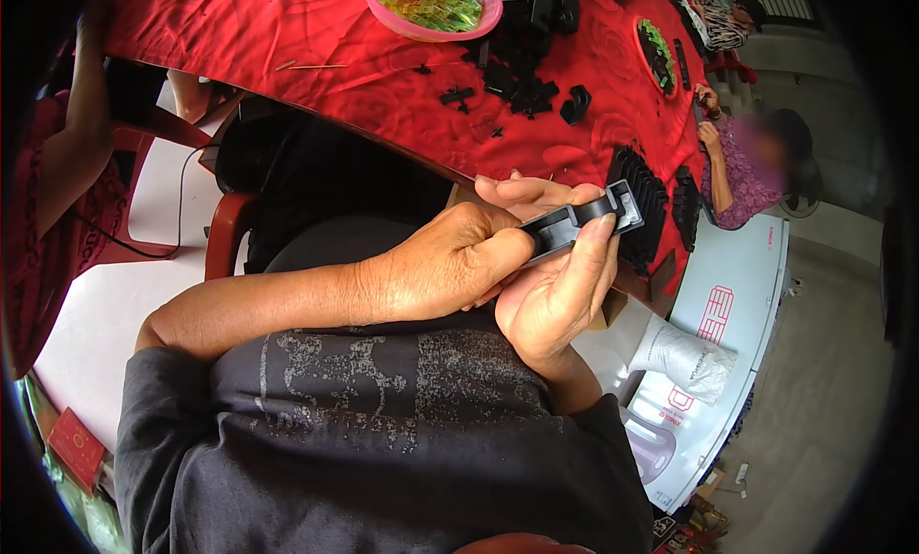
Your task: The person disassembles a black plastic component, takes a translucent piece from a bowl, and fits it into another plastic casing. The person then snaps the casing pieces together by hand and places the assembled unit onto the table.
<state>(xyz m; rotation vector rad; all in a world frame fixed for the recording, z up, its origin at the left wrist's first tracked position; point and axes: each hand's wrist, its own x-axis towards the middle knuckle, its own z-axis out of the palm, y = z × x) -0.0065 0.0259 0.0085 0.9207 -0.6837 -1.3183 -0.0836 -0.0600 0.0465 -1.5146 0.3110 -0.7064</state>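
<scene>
A black plastic piece (560,231), long and channel-shaped with a raised curved band near its far end, is held in front of my chest. My right hand (555,300) is wrapped around it from below, its fingers and thumb on either side of the piece. My left hand (455,259) is curled into a fist at the near end, with the thumb side against the piece; those fingertips are hidden. Past my hands, a stack of black ribbed parts (637,195) lies at the table's edge.
The red tablecloth (364,85) bears a pink basket (378,22) of yellow-green pieces, scattered small black parts (522,90) and another tray (656,56). One person (742,166) sits across at right, another person's arm (81,123) is at left. A white printed board (756,276) stands right.
</scene>
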